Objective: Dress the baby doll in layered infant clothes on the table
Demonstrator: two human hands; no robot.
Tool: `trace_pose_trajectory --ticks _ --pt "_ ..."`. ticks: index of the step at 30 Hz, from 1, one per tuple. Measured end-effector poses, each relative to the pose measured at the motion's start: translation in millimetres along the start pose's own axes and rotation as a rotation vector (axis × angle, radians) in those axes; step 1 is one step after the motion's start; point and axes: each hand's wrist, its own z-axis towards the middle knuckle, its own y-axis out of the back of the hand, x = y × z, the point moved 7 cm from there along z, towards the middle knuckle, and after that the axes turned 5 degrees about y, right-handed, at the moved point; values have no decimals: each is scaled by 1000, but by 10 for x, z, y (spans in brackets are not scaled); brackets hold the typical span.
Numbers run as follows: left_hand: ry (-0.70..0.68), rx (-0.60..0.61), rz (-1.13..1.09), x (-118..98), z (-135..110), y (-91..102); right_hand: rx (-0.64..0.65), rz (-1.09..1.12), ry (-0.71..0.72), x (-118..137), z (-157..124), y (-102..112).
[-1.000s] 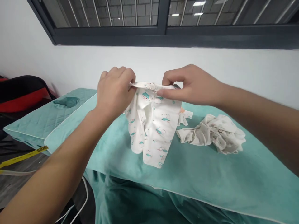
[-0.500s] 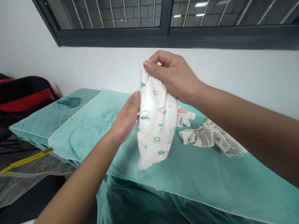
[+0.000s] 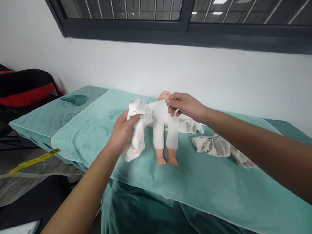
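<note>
My left hand [image 3: 123, 131] is closed around a white printed baby garment [image 3: 136, 130], which hangs bunched above the green bed. The print is small animals in teal and pink. A baby doll [image 3: 159, 125] in a white outfit lies on its back, head toward the wall and bare feet toward me. The garment's edge overlaps the doll's arm on the left, and I cannot tell whether they touch. Over the doll's upper body hovers my right hand [image 3: 179, 103], fingers loosely bent and apart, nothing visible in them. It partly hides the doll's chest and head.
A crumpled pale cloth [image 3: 212, 144] lies right of the doll, and another white cloth [image 3: 191, 125] lies beside its body. The green bed cover [image 3: 195, 185] spreads underneath. A red and black chair [image 3: 26, 87] and yellow tape [image 3: 36, 160] are at left. A window frame [image 3: 122, 31] runs above.
The printed garment has gone from hanging in my right hand to being gripped in my left, lower and further left. My right hand has let go and lowered, and the doll has come into view.
</note>
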Motion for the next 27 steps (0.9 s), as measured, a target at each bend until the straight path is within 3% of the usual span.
trace_pose_trajectory --ticks 4,8,12,17,23,27 --pt "66 188 -123 -41 -71 -190 104 72 65 -109 69 -293" --pt "104 259 -201 -23 -86 -208 280 284 12 -142 -44 -567" --pt "130 276 -241 21 -78 -167 378 380 -47 -168 -183 -662" --pt "167 207 -234 43 -18 -80 321 352 -50 -260 -182 -554" --pt "95 21 -154 125 165 170 184 266 -186 -505 -131 -308" --pt "146 -124 -56 267 182 225 238 309 -306 -735 -170 -440"
